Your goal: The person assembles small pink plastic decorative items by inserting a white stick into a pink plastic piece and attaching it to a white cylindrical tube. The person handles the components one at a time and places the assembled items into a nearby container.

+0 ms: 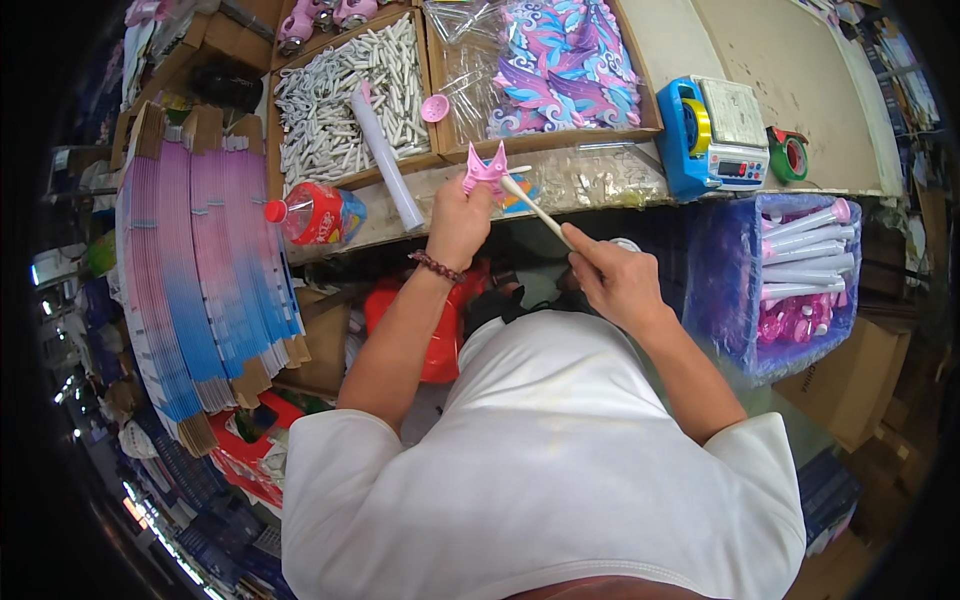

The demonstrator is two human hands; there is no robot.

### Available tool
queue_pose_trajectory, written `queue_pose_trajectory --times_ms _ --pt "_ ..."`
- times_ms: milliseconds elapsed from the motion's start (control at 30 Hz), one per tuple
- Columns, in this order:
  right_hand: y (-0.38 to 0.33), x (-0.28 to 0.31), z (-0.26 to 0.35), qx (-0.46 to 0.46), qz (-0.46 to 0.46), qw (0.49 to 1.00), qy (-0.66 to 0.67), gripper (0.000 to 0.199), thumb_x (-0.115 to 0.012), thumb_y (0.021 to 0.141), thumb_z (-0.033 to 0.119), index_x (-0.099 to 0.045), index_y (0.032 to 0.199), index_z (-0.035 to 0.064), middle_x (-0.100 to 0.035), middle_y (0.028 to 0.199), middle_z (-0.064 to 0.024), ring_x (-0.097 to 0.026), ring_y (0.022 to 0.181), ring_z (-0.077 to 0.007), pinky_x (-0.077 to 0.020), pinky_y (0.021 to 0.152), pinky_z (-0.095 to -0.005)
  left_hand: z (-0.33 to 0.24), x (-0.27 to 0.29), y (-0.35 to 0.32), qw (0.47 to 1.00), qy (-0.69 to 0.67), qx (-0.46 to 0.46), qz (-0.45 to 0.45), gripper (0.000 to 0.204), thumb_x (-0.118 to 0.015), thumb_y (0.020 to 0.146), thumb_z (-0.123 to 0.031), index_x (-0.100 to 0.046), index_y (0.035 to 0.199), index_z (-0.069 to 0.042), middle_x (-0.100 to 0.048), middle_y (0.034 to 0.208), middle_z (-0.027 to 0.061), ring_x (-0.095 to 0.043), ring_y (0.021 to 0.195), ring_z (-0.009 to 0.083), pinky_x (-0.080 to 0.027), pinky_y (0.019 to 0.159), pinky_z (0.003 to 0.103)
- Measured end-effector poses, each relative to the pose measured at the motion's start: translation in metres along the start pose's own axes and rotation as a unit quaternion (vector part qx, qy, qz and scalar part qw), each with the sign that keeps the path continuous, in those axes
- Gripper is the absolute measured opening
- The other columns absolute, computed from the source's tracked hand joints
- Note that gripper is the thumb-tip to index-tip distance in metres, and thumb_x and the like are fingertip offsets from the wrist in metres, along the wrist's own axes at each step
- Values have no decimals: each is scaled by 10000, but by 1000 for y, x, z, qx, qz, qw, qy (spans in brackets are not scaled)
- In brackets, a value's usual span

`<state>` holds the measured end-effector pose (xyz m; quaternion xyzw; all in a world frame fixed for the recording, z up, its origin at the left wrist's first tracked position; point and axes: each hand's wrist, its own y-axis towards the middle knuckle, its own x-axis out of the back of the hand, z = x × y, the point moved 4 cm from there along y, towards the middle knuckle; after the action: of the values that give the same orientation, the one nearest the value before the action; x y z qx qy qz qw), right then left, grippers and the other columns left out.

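My left hand, with a beaded bracelet at the wrist, grips a pink plastic piece with two pointed tips. My right hand is closed round a slim cream-coloured stick. The stick's wider far end meets the pink piece, or lies just in front of it; I cannot tell which. Left of my hands, a whitish tube with a pink end leans across the bench edge. A small pink cup rests on the box divider behind.
Boxes hold white cylindrical parts and pink-blue wing-shaped pieces. A red-capped bottle and folded cartons stand left. A blue tape dispenser, scale and green tape sit right, above a blue-lined bin.
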<state>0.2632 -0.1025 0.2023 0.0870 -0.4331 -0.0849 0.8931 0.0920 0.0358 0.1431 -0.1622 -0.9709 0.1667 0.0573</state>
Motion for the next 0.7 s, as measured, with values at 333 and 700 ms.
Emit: queue_pose_trajectory --times_ms 333,700 --pt "8 -7 2 11 12 1000 5 368 -663 826 150 -644 1191 193 -559 600 -40 -544 472 -239 -417 424 -372 -8 6 1 999 16 2 -48 178 -488 890 -112 -608 823 3 -522 614 10 -454 548 71 -364 489 284" --pt "13 -15 8 1 10 1000 -16 385 -661 827 170 -627 1209 197 -570 609 -55 -557 479 -263 -414 430 -388 0 22 2 967 196 -129 -99 165 -478 876 -111 -563 806 12 -503 588 18 -451 524 105 -371 491 311"
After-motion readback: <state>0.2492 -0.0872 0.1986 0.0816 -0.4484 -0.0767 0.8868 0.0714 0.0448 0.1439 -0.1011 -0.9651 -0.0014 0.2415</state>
